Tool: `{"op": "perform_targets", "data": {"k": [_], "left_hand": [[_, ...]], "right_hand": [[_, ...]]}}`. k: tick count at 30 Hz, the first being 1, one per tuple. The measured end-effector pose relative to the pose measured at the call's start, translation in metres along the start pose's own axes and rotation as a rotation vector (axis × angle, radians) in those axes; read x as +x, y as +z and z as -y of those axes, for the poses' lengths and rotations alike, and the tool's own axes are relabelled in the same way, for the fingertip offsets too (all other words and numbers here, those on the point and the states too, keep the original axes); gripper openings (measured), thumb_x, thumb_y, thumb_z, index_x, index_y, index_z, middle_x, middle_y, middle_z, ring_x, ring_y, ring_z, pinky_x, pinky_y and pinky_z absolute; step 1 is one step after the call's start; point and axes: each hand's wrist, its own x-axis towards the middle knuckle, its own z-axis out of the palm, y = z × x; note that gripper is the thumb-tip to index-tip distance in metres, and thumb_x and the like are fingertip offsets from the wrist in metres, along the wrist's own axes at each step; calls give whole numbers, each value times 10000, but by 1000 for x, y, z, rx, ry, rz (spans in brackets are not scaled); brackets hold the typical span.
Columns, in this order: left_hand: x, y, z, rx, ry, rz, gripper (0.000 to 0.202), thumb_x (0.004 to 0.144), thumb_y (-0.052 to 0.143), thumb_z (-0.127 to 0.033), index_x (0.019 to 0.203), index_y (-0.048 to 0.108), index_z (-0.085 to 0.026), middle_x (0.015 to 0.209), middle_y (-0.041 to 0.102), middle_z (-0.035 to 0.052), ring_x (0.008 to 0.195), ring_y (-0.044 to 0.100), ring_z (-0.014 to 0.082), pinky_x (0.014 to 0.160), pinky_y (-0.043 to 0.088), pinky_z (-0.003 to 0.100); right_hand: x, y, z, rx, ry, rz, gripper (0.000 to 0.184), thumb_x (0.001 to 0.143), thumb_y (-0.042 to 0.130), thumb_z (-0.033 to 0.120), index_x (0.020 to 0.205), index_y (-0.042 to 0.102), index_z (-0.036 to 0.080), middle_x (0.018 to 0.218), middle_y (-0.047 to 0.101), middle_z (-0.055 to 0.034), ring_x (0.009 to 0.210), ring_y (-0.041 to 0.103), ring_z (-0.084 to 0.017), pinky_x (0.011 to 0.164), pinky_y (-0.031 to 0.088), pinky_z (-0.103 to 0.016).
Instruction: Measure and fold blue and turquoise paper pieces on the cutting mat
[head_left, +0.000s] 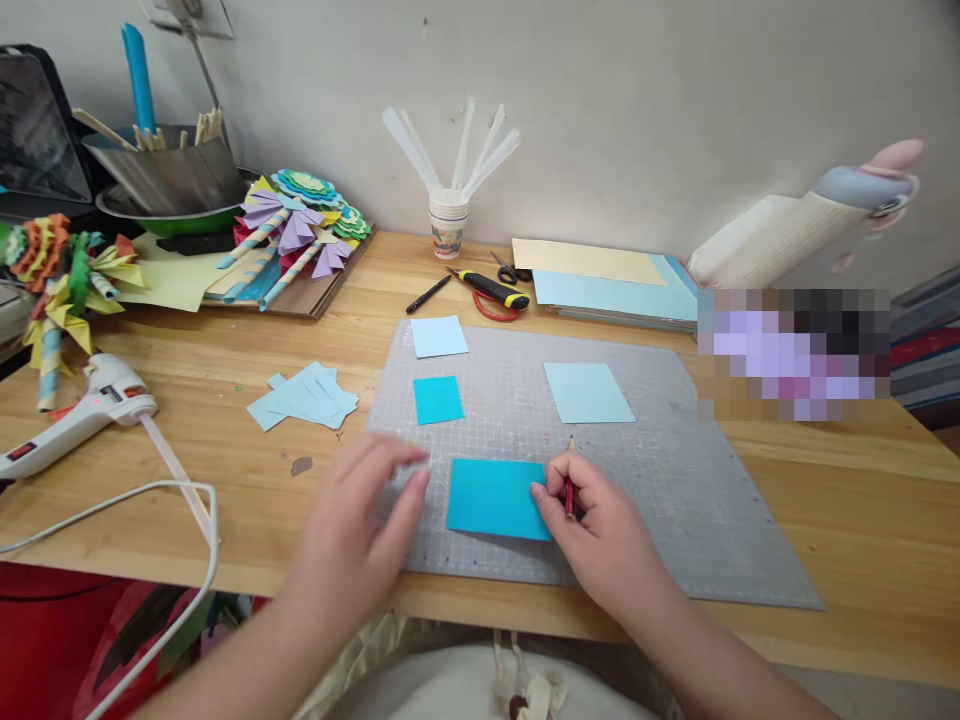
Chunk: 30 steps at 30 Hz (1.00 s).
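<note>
Two hands show: left blurred, spread; right gripping blue paper and half-hidden pencil.

L hand blurry, pixelated patch on R unreadable.

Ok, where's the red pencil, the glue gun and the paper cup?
Red pencil (570, 502): head view, on the dark red barrel.
Glue gun (103, 404): head view, on its white body.
Paper cup (448, 228): head view, on its front wall.
</note>
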Motion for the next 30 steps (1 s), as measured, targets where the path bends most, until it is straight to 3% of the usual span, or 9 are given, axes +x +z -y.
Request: {"op": "perform_targets", "data": {"k": [4,8,12,18,24,30], "left_hand": [[-74,-7,17,146,140,-170,250,800,592,-18,952,612,-215,862,624,20,796,570,159,714,425,324],[-112,-8,46,311,157,-194,395,751,637,-22,1046,656,-284,960,639,38,861,575,200,748,408,361],[-120,-5,59,333,165,-190,441,759,662,-106,1128,661,-347,989,606,44,885,549,209,764,393,368],[-120,4,62,399,164,-236,481,752,658,-163,1184,631,-374,994,537,53,848,509,201,744,391,352],[-119,10,62,438,141,-291,469,824,554,-253,1280,572,-359,990,484,77,833,471,219,732,376,366],[-120,7,64,455,163,-257,508,856,520,-298,1360,496,-359,980,485,83,850,475,216,715,407,364]], "right_hand": [[-3,26,21,90,15,19,186,865,467,247,707,370,236,579,360,63,506,374,-110,459,311,-220],[-2,48,32,81,-1,17,186,864,467,255,701,378,237,577,361,62,491,356,-108,443,299,-223],[-1,60,34,-16,-39,2,193,860,481,263,688,397,237,593,397,45,524,384,-122,475,338,-237],[-3,64,34,-130,-76,-23,207,862,489,258,676,402,242,558,397,44,526,402,-137,473,329,-250],[-3,68,39,-173,-87,-43,227,864,508,279,663,406,246,553,419,37,522,412,-144,455,338,-250],[-3,68,38,-240,-165,-72,207,837,543,253,674,414,252,540,407,46,504,410,-142,450,349,-250]]}}
